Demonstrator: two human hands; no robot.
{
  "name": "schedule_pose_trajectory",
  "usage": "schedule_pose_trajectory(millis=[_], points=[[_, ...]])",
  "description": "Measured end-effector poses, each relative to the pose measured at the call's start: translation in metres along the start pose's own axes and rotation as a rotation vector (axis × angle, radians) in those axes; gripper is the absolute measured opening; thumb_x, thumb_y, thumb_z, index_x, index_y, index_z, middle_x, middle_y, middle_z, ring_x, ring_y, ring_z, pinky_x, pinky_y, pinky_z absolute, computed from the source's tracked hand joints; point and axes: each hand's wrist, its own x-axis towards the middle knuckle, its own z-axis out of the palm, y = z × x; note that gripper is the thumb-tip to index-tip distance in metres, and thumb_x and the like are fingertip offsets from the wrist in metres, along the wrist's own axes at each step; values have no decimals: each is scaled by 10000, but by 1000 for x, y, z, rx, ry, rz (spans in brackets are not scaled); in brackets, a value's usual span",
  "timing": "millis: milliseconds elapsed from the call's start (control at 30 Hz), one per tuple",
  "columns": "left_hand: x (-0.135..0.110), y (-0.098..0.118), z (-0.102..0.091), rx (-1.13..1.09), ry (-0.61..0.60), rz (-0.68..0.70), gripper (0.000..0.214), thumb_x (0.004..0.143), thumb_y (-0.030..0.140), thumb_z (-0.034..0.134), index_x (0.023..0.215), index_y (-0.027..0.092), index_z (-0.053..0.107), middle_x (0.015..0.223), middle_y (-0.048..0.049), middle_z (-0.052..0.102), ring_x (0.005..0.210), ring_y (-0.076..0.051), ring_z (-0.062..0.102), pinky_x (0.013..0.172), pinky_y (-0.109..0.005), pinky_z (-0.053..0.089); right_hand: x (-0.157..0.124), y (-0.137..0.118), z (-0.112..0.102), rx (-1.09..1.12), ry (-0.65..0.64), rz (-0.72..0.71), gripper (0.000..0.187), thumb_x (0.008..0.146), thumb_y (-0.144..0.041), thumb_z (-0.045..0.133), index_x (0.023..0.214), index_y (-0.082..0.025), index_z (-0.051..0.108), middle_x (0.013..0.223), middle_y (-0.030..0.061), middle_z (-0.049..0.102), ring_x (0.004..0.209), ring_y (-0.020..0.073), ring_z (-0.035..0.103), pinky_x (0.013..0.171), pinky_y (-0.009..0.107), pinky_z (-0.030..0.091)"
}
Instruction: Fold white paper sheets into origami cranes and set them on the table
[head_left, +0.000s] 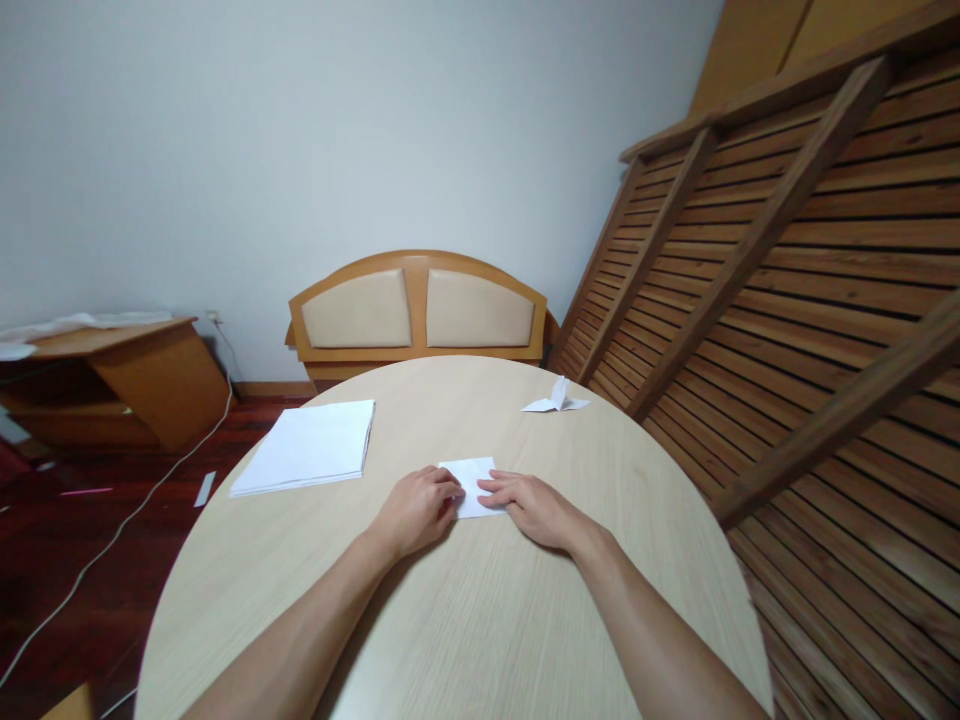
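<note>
A small square of white paper (472,475) lies on the round table in front of me. On its left edge my left hand (421,510) rests with bent fingers that seem to grip the paper; its thumb is mostly hidden. My right hand (536,508) lies over the right side of the paper, fingers stretched out and pressing on the sheet. Beyond the right hand stands a folded white paper figure (557,397) with pointed wings, touched by neither hand.
A stack of white paper (307,447) lies at the table's left. The round wooden table (480,620) fills the foreground. A slatted wooden frame (787,290) leans close on the right. Behind stands a padded headboard (420,300); a low cabinet (150,385) is at left.
</note>
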Motion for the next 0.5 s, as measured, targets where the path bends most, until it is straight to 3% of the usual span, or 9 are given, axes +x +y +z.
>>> schedule_pose_trajectory(millis=[200, 500], points=[[-1, 5, -3, 12, -2, -3, 264, 951, 247, 467, 1015, 221, 722, 993, -85, 681, 948, -240, 604, 846, -358, 513, -4, -9, -20, -121, -2, -33, 422, 811, -21, 500, 901, -302, 802, 1240, -11, 706, 1195, 219, 619, 1026, 373, 452], [-4, 4, -6, -17, -6, 34, 307, 980, 332, 454, 1119, 248, 714, 1082, -98, 636, 999, -245, 576, 895, -385, 496, -8, -10, -25, -166, 31, -9, 368, 727, -23, 538, 786, -269, 805, 1082, 9, 768, 1101, 242, 657, 996, 393, 449]])
